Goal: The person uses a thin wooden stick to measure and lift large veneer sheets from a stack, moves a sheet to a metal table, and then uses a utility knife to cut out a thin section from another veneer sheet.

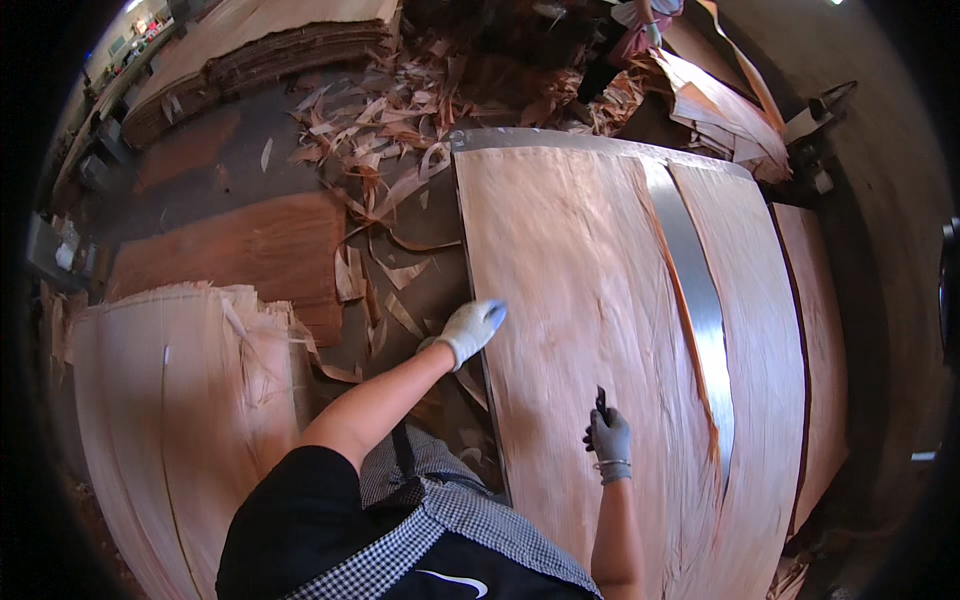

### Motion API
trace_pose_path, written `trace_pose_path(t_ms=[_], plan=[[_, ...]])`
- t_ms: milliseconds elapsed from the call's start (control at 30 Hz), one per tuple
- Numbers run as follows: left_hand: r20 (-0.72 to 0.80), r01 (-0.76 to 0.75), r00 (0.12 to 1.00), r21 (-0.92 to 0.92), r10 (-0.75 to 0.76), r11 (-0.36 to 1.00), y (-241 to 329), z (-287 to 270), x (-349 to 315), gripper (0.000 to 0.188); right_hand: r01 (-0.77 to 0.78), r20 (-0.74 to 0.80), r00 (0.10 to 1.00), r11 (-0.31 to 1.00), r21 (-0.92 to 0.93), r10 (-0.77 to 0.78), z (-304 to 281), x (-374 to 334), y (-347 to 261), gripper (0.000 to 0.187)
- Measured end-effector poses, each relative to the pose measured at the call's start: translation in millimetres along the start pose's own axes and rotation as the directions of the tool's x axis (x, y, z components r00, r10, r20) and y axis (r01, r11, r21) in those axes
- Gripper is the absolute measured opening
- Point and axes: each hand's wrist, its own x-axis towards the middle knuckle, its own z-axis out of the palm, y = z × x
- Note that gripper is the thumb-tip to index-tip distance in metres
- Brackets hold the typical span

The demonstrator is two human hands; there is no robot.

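The left hand [470, 328], in a pale work glove, lies flat with fingers together on the left edge of a large veneer sheet [570, 330] spread over a metal table [695, 290]; the sheet fills the middle of the view, its long axis and grain running from 6 o'clock up toward 12 o'clock. The right hand [609, 440], in a grey glove, is closed in a fist round a small dark tool [601, 402], likely a knife, whose tip points up toward 12 o'clock, along the grain. A long split opens the sheet at about 3 o'clock from that hand, baring the metal. To work well, I judge the flat hand should pin the edge firmly while the blade follows the grain, so the thin wood does not tear sideways. Veneer scraps [390, 120] litter the floor at 11 o'clock, and a veneer stack [170, 400] stands at 9 o'clock.
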Motion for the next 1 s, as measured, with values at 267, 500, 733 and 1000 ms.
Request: trace_pose_path(t_ms=[267, 500, 733, 1000], plan=[[-0.329, -0.202, 0.829, 0.576, 0.452, 0.792, -40.6, -46.3, 294.6, 0.029, 0.268, 0.200, 0.956, 0.919, -0.287, -0.216, 169.9, 203.5, -211.2, 0.021], [-0.116, -0.188, 0.922, 0.699, 0.369, 0.690, -74.0, -58.2, 337.1, 0.039, 0.370, 0.161, 0.904, 0.536, -0.759, -0.395, 290.8, 347.1, -349.0, 0.027], [-0.191, -0.165, 0.924, 0.581, 0.330, 0.797, -74.2, -58.9, 338.0, 0.036, 0.362, 0.239, 0.927, 0.520, -0.774, -0.290, 290.0, 331.0, -331.2, 0.026], [-0.135, -0.187, 0.924, 0.656, 0.358, 0.731, -59.8, -62.9, 329.7, 0.036, 0.240, 0.202, 0.971, 0.432, -0.869, -0.131, 146.7, 113.8, -98.2, 0.020]])
